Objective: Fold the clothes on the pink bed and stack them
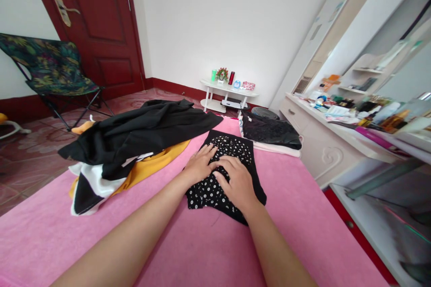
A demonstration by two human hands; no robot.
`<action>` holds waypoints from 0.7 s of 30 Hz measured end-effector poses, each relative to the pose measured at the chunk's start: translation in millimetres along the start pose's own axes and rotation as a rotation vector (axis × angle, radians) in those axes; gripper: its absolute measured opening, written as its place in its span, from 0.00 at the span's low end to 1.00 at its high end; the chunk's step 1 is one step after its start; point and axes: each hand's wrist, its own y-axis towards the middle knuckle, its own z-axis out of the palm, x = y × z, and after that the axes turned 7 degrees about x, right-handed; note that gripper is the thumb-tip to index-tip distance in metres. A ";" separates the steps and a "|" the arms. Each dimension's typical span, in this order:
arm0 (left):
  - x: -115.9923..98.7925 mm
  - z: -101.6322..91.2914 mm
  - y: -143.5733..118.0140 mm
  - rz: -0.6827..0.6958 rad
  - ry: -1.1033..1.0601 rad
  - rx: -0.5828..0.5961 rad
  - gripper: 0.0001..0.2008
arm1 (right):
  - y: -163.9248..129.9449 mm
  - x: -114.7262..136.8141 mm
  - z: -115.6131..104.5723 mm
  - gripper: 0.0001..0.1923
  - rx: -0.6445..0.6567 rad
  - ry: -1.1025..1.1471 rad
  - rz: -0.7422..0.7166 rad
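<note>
A black garment with white dots [210,192] lies folded on the pink bed cover [188,246]. My left hand [201,164] rests flat on its left half, fingers stretched toward the far edge. On the right half lies my right hand [237,183], palm down with its fingers apart and slightly bent. The fingertips of the right hand come close to the left hand near the garment's middle. Neither hand grips anything; both press on the cloth. Part of the garment is hidden under the hands.
Loose black, yellow and white clothes [144,130] are heaped at the left. A stack of folded clothes [271,132] sits at the far right of the bed. Beyond stand a small white table [229,87], a camping chair [57,69] and, rightward, a cluttered dresser [323,143].
</note>
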 end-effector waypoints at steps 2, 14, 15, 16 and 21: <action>-4.5 -1.0 -3.7 -0.052 0.056 -0.018 0.26 | 0.1 -12.7 2.8 0.06 -0.013 -0.063 0.148; -7.0 -20.8 -6.9 -0.280 0.089 -0.118 0.23 | -9.0 -49.8 -3.7 0.31 -0.012 -0.131 0.744; -6.5 -25.5 -7.3 -0.339 0.102 -0.124 0.27 | -9.2 -52.1 -4.8 0.33 -0.007 -0.120 0.749; -5.6 -29.9 -7.7 -0.396 0.114 -0.120 0.32 | -9.5 -54.8 -5.7 0.34 -0.008 -0.106 0.747; -2.5 -42.5 -6.5 -0.475 0.014 0.065 0.33 | -8.9 -61.6 -9.0 0.34 -0.006 -0.006 0.703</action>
